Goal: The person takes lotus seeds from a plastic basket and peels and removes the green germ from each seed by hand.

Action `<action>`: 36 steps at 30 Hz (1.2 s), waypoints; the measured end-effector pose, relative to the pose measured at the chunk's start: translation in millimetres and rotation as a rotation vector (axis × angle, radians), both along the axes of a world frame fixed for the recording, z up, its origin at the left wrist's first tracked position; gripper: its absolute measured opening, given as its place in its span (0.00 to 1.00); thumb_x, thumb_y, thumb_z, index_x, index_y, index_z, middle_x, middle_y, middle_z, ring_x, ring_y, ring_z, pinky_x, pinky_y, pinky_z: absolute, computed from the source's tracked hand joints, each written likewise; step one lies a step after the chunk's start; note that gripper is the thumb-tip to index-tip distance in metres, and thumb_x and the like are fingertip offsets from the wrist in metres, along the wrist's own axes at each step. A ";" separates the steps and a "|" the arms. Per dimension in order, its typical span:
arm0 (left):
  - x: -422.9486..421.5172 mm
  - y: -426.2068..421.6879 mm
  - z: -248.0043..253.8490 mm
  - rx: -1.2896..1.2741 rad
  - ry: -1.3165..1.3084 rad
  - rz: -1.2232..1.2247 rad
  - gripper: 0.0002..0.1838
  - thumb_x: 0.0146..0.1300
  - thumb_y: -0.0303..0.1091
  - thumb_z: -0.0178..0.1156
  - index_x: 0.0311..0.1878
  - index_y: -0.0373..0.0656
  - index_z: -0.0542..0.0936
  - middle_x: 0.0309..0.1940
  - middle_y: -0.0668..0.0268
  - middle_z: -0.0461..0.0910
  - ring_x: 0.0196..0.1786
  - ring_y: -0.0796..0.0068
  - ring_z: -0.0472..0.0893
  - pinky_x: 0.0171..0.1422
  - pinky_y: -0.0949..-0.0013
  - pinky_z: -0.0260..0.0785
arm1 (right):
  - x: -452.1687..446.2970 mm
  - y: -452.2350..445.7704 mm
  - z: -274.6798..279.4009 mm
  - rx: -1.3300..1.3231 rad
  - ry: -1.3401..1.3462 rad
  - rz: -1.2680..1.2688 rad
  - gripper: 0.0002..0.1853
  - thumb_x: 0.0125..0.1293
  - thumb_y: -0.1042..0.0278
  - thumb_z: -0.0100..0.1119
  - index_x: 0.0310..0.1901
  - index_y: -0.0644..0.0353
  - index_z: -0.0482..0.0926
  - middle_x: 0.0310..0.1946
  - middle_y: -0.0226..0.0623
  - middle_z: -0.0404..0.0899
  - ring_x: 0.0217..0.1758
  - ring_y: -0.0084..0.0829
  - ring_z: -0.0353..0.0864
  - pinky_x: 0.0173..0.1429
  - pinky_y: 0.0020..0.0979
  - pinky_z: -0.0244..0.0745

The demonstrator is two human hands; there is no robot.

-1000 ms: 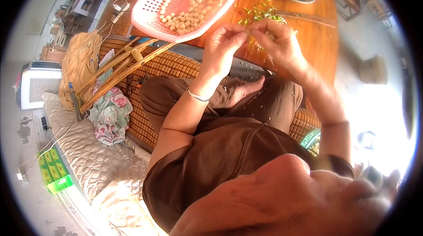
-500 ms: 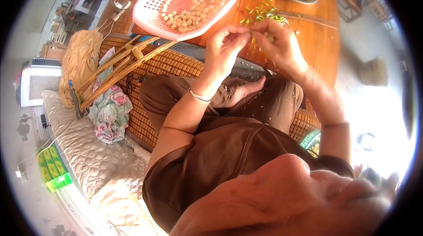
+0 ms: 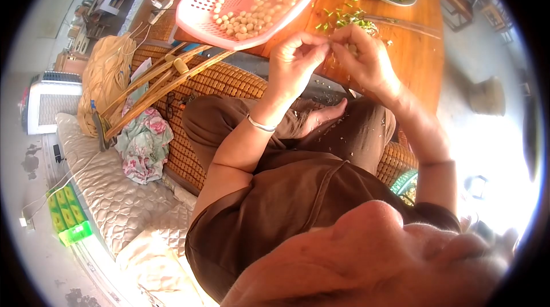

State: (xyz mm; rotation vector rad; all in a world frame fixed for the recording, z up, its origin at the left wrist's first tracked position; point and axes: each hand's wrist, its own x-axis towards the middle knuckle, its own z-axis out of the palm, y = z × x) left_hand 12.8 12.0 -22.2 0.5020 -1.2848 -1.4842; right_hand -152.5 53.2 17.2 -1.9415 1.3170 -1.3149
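Observation:
My left hand [image 3: 298, 59] is pinched, thumb against forefinger, its fingertips meeting those of my right hand [image 3: 366, 58]. Whatever lies between the tips is too small and covered to make out. Pale round lotus seeds [image 3: 352, 49] show in the curl of my right hand. Just beyond it, a scatter of green lotus seed germs [image 3: 346, 19] lies on the wooden table [image 3: 421, 60]. Past my left hand stands a pink perforated basket [image 3: 192, 12] with many pale lotus seeds [image 3: 246, 25] inside.
A white-rimmed bowl [image 3: 409, 2] of green bits stands at the table's far side, near a thin stick [image 3: 409, 25]. Wooden poles [image 3: 172, 81] and a floral cloth [image 3: 143, 144] lie left on the woven seat [image 3: 186, 164]. Crumbs dot my trousers [image 3: 355, 135].
Both hands stay pinched together at nearly the same spot, with slight finger movement. The whole view has shifted a little, the basket and bowl appearing slightly farther right.

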 end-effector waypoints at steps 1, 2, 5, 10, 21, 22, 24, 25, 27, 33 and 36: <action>1.5 0.2 -0.8 -0.018 -0.049 0.014 0.04 0.63 0.21 0.63 0.40 0.37 0.81 0.33 0.71 0.81 0.34 0.88 0.76 0.38 0.82 0.70 | -0.6 -0.2 -1.2 -0.050 0.040 0.004 0.06 0.64 0.77 0.61 0.41 0.63 0.75 0.29 0.37 0.82 0.31 0.28 0.84 0.34 0.27 0.77; 2.4 0.1 -1.1 -0.036 -0.098 0.027 0.03 0.63 0.21 0.64 0.39 0.37 0.81 0.33 0.72 0.81 0.33 0.89 0.75 0.37 0.83 0.69 | -1.0 0.0 -1.9 -0.050 0.040 0.006 0.06 0.64 0.77 0.61 0.41 0.63 0.75 0.29 0.37 0.82 0.31 0.28 0.84 0.34 0.27 0.77; 1.3 0.1 -1.2 -0.092 -0.133 0.066 0.03 0.61 0.20 0.64 0.37 0.37 0.81 0.31 0.74 0.80 0.31 0.91 0.74 0.34 0.83 0.68 | -1.6 0.8 -3.8 -0.019 0.096 -0.008 0.06 0.63 0.77 0.61 0.40 0.62 0.75 0.28 0.37 0.81 0.29 0.29 0.82 0.33 0.28 0.76; -1.1 1.7 0.5 -0.199 -0.220 0.155 0.03 0.59 0.18 0.63 0.34 0.37 0.79 0.28 0.72 0.80 0.28 0.90 0.75 0.31 0.82 0.68 | -1.0 0.5 -6.6 -0.043 0.086 0.000 0.06 0.62 0.78 0.61 0.39 0.61 0.74 0.26 0.37 0.81 0.28 0.28 0.81 0.33 0.27 0.75; -1.1 1.7 0.4 -0.057 -0.154 0.088 0.04 0.58 0.19 0.63 0.33 0.38 0.79 0.26 0.74 0.79 0.28 0.91 0.75 0.31 0.83 0.67 | 0.3 0.3 -9.5 0.098 -0.062 0.024 0.03 0.64 0.78 0.59 0.38 0.61 0.75 0.21 0.25 0.72 0.25 0.13 0.66 0.30 0.20 0.66; -1.3 1.0 -0.3 -0.011 -0.095 0.048 0.04 0.58 0.19 0.63 0.34 0.38 0.79 0.27 0.74 0.79 0.28 0.91 0.74 0.32 0.84 0.67 | 0.2 -0.4 -11.2 0.106 -0.100 0.034 0.02 0.65 0.77 0.58 0.38 0.61 0.75 0.20 0.22 0.70 0.25 0.11 0.63 0.29 0.19 0.63; -0.8 0.5 -1.0 0.036 -0.036 0.008 0.04 0.59 0.19 0.63 0.34 0.39 0.80 0.28 0.74 0.79 0.29 0.91 0.74 0.32 0.85 0.67 | -1.7 -1.6 -14.9 0.125 -0.137 0.054 0.02 0.65 0.77 0.58 0.38 0.61 0.75 0.20 0.21 0.70 0.25 0.10 0.63 0.29 0.18 0.62; 0.2 0.3 -0.9 0.060 -0.026 -0.016 0.04 0.59 0.19 0.63 0.34 0.39 0.80 0.29 0.74 0.79 0.30 0.91 0.74 0.33 0.84 0.67 | -2.0 -1.8 -15.1 0.144 -0.174 0.076 0.02 0.66 0.77 0.57 0.38 0.61 0.75 0.21 0.19 0.69 0.25 0.10 0.62 0.29 0.18 0.61; 1.2 0.0 -1.3 0.085 -0.016 -0.040 0.04 0.59 0.18 0.63 0.34 0.39 0.80 0.30 0.73 0.79 0.31 0.90 0.74 0.34 0.84 0.67 | -1.2 1.7 -9.0 0.191 -0.216 0.088 0.01 0.66 0.77 0.57 0.37 0.61 0.75 0.21 0.18 0.69 0.25 0.09 0.62 0.29 0.17 0.61; 4.2 -4.6 -7.7 0.188 0.133 -0.136 0.03 0.62 0.20 0.61 0.36 0.38 0.79 0.32 0.71 0.80 0.35 0.86 0.78 0.41 0.79 0.73 | -1.1 4.6 -2.2 0.290 -0.387 0.136 0.02 0.69 0.76 0.55 0.37 0.59 0.74 0.24 0.18 0.69 0.25 0.09 0.63 0.27 0.17 0.59; 4.5 -5.2 -5.2 0.261 0.212 -0.206 0.04 0.65 0.20 0.56 0.40 0.39 0.78 0.38 0.61 0.82 0.38 0.73 0.83 0.47 0.70 0.80 | -2.4 3.4 0.4 0.403 -0.539 0.188 0.01 0.70 0.73 0.53 0.38 0.58 0.73 0.24 0.20 0.69 0.23 0.11 0.63 0.25 0.18 0.58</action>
